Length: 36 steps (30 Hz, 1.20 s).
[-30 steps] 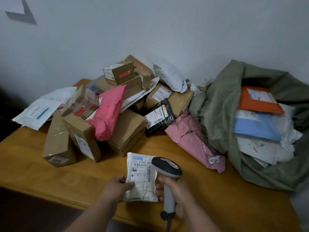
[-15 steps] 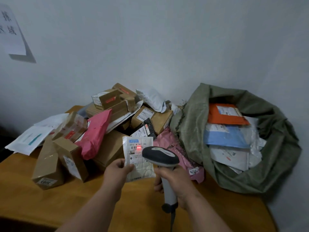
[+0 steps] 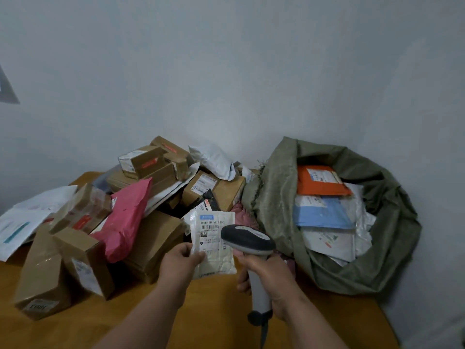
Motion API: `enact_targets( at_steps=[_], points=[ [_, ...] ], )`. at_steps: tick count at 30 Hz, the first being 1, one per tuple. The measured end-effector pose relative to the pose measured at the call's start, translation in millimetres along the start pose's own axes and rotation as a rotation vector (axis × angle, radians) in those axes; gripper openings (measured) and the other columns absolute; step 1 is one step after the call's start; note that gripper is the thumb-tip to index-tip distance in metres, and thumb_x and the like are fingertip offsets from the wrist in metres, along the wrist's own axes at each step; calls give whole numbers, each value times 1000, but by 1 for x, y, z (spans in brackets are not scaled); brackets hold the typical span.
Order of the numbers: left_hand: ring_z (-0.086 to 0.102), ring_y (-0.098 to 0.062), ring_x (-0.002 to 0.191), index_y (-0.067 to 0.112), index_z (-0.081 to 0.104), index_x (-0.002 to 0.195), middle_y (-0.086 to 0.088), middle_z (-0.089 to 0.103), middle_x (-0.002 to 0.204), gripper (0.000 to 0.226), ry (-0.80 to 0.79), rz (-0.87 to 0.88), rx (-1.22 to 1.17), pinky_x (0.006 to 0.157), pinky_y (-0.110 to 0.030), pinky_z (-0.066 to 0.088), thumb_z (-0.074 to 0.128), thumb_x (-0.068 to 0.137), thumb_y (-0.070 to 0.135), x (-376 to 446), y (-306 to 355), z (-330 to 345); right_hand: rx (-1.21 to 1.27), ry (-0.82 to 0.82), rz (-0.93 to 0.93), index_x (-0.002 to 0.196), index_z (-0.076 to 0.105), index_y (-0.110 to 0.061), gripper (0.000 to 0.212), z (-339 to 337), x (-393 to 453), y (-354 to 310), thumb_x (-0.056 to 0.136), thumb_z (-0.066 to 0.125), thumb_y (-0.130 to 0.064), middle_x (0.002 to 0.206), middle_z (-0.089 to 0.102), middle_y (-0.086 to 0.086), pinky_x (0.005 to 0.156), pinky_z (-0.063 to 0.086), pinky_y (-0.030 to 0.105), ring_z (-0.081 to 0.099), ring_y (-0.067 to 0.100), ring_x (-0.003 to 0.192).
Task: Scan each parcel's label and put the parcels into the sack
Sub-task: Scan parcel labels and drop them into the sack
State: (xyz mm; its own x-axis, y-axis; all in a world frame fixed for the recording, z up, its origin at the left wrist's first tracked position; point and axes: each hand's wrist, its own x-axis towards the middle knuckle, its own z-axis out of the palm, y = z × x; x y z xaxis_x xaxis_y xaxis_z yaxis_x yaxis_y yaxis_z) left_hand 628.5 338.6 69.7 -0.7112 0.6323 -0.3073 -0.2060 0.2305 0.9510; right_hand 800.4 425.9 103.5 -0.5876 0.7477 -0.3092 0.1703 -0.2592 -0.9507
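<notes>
White poly mailer [image 3: 214,244] up for scan.
Your left hand [image 3: 179,264] pinches its edge; your right hand [image 3: 270,274] grips the barcode scanner [image 3: 247,240] beside the green sack [image 3: 274,197].

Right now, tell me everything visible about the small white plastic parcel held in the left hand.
The small white plastic parcel is a flat, crinkled glossy pouch, held upright above the wooden table. A printed label with a blue patch, dark text and barcodes covers its face. The left hand pinches its lower left edge. The grey handheld scanner, gripped by the right hand, overlaps its right side.
</notes>
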Motion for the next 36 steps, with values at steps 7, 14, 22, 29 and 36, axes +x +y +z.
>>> enact_targets(
  at_steps=[7,14,22,29,36],
  points=[
    [75,-31,86,10,69,105,-10,77,96,13,-210,-52,-64,79,-51,61,67,92,8,29,20,9,94,267,43,88,78,-18,36,-13,18,3,59,82,-37,76,76,3,62,53,34,69,22,75],
    [74,-30,91,13,69,113,-11,76,102,22,-500,-38,86,82,-46,59,70,90,14,44,38,77,379,258,167,113,72,-8,46,-58,26,5,69,84,-17,92,78,14,54,54,32,71,26,69],
    [67,-22,86,27,61,130,-5,70,103,36,-341,68,128,68,-29,49,68,94,24,95,43,176,735,744,23,104,69,-12,19,-175,99,-29,86,73,-7,95,73,9,58,57,31,73,22,71],
    [65,-23,92,28,64,126,-1,74,100,32,-244,27,110,81,-39,50,67,94,23,149,67,227,730,543,-34,97,66,-17,10,-237,207,-114,89,71,-12,98,71,10,78,56,37,72,25,94],
    [64,-22,86,20,60,131,-10,69,108,35,-108,-19,86,69,-29,49,63,97,17,175,66,213,730,173,132,116,67,-6,27,-216,249,-85,89,69,-8,105,75,20,70,61,38,75,33,95]
  ],
)
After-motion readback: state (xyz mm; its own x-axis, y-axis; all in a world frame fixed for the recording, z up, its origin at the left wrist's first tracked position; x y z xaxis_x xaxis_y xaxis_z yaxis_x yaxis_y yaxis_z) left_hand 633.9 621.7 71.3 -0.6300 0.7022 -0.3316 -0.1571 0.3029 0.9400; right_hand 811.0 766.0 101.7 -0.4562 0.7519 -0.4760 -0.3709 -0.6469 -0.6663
